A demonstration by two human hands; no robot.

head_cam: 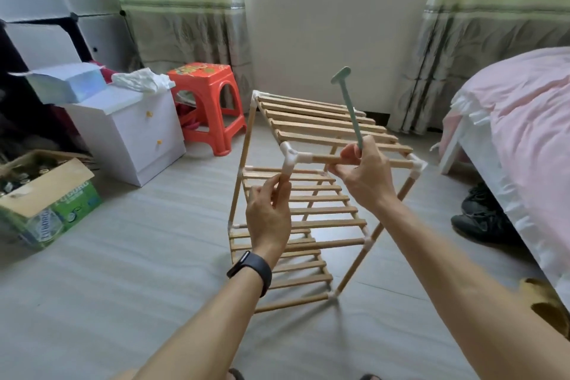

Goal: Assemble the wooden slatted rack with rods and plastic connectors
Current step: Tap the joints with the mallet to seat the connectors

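- The pink-covered bed point(524, 133) fills the right edge of the frame, with dark shoes point(481, 213) on the floor beside it.
- Your wooden rack point(324, 120) stands in the centre of the frame, three slatted tiers joined by rods and white corner pieces.
- A white drawer cabinet point(129, 133) sits at middle left, with a cardboard box point(46, 194) below it at the left edge.
- An orange plastic stool point(209, 102) stands just right of the cabinet, behind the rack's far left corner.
- Your right hand point(364, 176), just right of centre, is curled round the handle of the green mallet point(351, 111), whose head points up; its fingertips also pinch the front top rod point(327, 159).
- Your left hand point(268, 213), below centre, pinches the lower leg of the white connector point(290, 159) between thumb and fingers.
- That connector sits on the left end of the front top rod, at the rack's near top corner.
- A black wristband point(251, 270) circles your left wrist.
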